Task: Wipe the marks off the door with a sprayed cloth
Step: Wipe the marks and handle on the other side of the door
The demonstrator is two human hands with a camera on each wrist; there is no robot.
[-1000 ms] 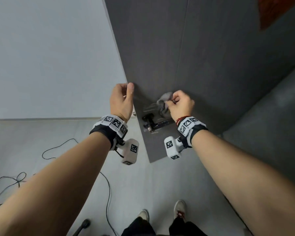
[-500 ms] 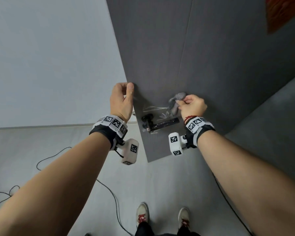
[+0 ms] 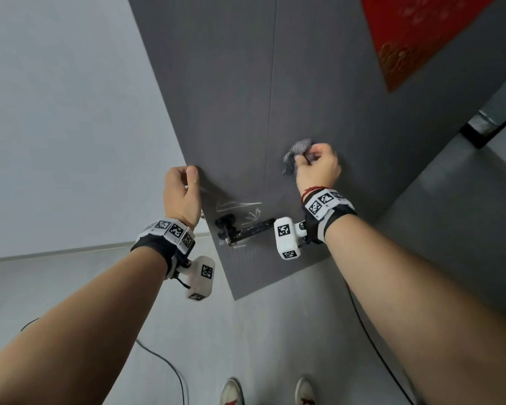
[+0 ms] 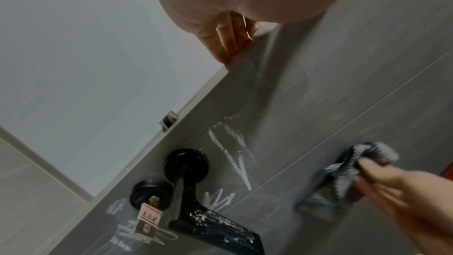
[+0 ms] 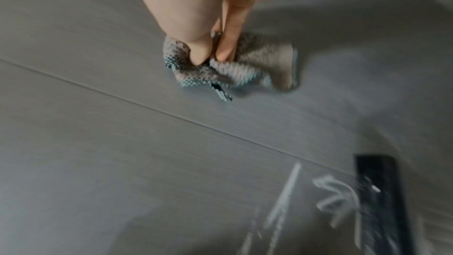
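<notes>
Cloth (image 3: 297,154) is bunched in my right hand (image 3: 317,171), the fingers (image 5: 228,46) curled around it, and it is pressed on the grey door (image 3: 319,83), right of the thin vertical seam and above the black handle (image 3: 251,229). White marks (image 3: 240,207) are on the door just above the handle, left of the seam, apart from the cloth. More marks sit beside the key (image 4: 147,218) in the lock. My left hand (image 3: 180,194) grasps the free edge of the door, thumb on the front face, fingers curled behind.
</notes>
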